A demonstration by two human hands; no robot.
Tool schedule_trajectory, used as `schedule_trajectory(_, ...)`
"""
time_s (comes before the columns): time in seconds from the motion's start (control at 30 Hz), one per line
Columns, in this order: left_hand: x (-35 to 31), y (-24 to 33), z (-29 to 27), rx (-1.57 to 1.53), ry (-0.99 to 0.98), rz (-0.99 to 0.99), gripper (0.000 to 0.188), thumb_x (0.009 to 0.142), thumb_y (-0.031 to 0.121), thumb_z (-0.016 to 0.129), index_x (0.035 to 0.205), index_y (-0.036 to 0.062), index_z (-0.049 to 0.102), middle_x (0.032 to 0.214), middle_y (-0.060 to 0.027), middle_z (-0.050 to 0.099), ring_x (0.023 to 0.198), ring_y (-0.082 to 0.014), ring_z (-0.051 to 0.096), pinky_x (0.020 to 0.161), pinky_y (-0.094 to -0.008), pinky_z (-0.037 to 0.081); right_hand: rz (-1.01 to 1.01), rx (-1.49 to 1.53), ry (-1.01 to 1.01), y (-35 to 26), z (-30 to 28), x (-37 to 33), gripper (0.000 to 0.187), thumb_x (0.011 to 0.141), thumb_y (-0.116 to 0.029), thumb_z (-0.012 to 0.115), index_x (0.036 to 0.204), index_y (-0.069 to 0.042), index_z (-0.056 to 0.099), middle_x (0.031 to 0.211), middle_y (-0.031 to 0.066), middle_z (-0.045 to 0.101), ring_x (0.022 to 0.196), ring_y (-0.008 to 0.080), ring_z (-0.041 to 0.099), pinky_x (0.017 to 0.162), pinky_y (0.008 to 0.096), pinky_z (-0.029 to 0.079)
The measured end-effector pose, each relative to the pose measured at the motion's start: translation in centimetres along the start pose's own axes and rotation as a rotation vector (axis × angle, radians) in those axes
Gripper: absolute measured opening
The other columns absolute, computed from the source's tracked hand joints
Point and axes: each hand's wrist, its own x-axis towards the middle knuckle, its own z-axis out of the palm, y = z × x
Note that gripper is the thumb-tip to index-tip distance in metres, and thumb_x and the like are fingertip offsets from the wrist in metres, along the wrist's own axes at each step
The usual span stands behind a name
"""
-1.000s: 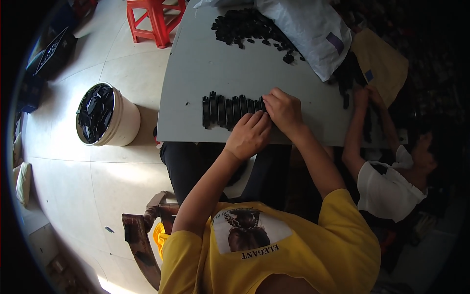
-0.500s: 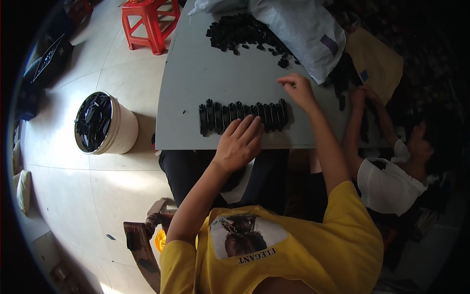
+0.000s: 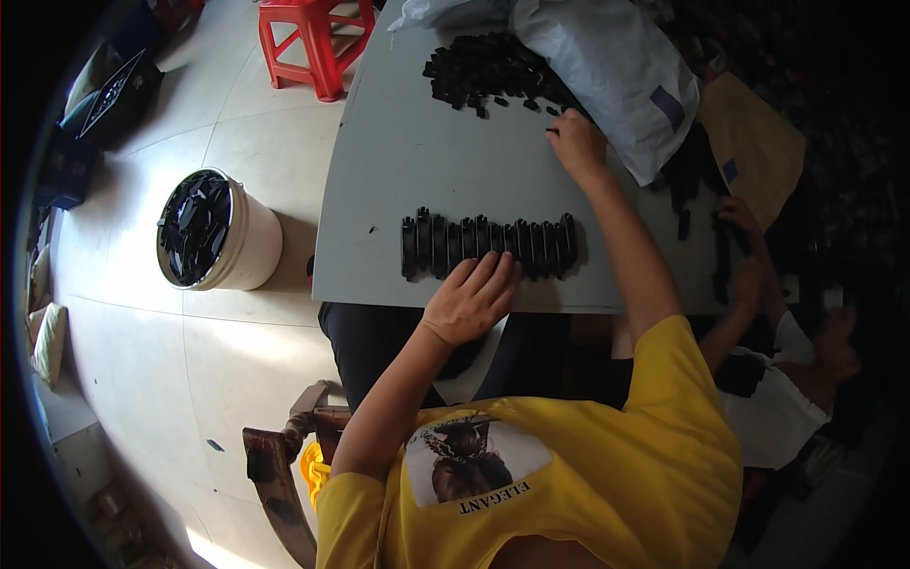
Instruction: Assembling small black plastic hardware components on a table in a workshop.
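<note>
A row of narrow black plastic pieces [image 3: 488,245] stands side by side near the front edge of the grey table. My left hand [image 3: 474,296] lies with fingers stretched out over the near ends of the row's middle pieces, holding nothing. Farther off, my right hand [image 3: 576,142] is at the near right edge of a heap of small black parts [image 3: 488,71]. Its fingers are pinched, and one small black part [image 3: 553,131] shows at the fingertips. The undersides of both hands are hidden.
Right of the heap lies a white plastic bag [image 3: 607,71], beside a brown paper bag [image 3: 758,142]. A co-worker's hands [image 3: 744,242] handle dark strips at the table's right. A bucket of black pieces [image 3: 251,237] and a red stool [image 3: 318,52] stand on the floor to the left.
My right hand has moved away from me to the heap's edge, where a small part now shows at its fingertips. My left hand stays at the row. The whole view has shifted slightly.
</note>
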Motion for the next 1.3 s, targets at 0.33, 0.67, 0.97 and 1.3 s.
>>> schedule_trajectory(0.33, 0.4, -0.1, 0.2, -0.032, 0.033, -0.013, 0.041, 0.073, 0.017, 0.061, 0.111, 0.0031, 0.061, 0.117, -0.0106, 0.058, 0.102, -0.0241, 0.057, 0.082, -0.0338, 0.047, -0.097, 0.451, -0.247, -1.9, -5.1, -6.9, 0.013, 0.075, -0.009, 0.068, 0.081, -0.003, 0.058, 0.072, 0.0048, 0.058, 0.065, 0.0159, 0.058, 0.059, 0.0294, 0.047)
schedule_trajectory(0.67, 0.3, -0.2, 0.0, -0.054, 0.061, -0.024, 0.034, 0.071, 0.013, 0.060, 0.104, 0.0018, 0.062, 0.112, -0.0105, 0.059, 0.098, -0.0230, 0.058, 0.079, -0.0318, 0.047, -0.078, 0.810, -0.013, -6.8, -6.3, -14.0, 0.009, 0.076, 0.004, 0.067, 0.085, 0.000, 0.065, 0.081, 0.0040, 0.061, 0.066, 0.0082, 0.058, 0.056, 0.0210, 0.046)
schedule_trajectory(0.97, 0.1, 0.0, 0.4, -0.039, 0.066, -0.010, 0.031, 0.078, 0.016, 0.057, 0.105, 0.0007, 0.062, 0.110, -0.0120, 0.058, 0.101, -0.0234, 0.056, 0.080, -0.0326, 0.046, -0.105, 0.884, 0.125, -7.8, -4.5, -14.2, 0.012, 0.077, 0.004, 0.068, 0.088, 0.000, 0.068, 0.085, 0.0065, 0.064, 0.071, 0.0129, 0.063, 0.059, 0.0242, 0.052)
schedule_trajectory(1.3, 0.1, -0.1, 0.3, -0.017, 0.061, -0.011, 0.029, 0.077, 0.015, 0.057, 0.101, 0.0010, 0.063, 0.110, -0.0120, 0.058, 0.103, -0.0242, 0.055, 0.080, -0.0323, 0.046, -0.353, 0.475, 0.255, -8.0, -4.8, -14.3, 0.011, 0.070, -0.003, 0.071, 0.081, -0.005, 0.067, 0.082, 0.0063, 0.063, 0.078, 0.0252, 0.061, 0.066, 0.0349, 0.050)
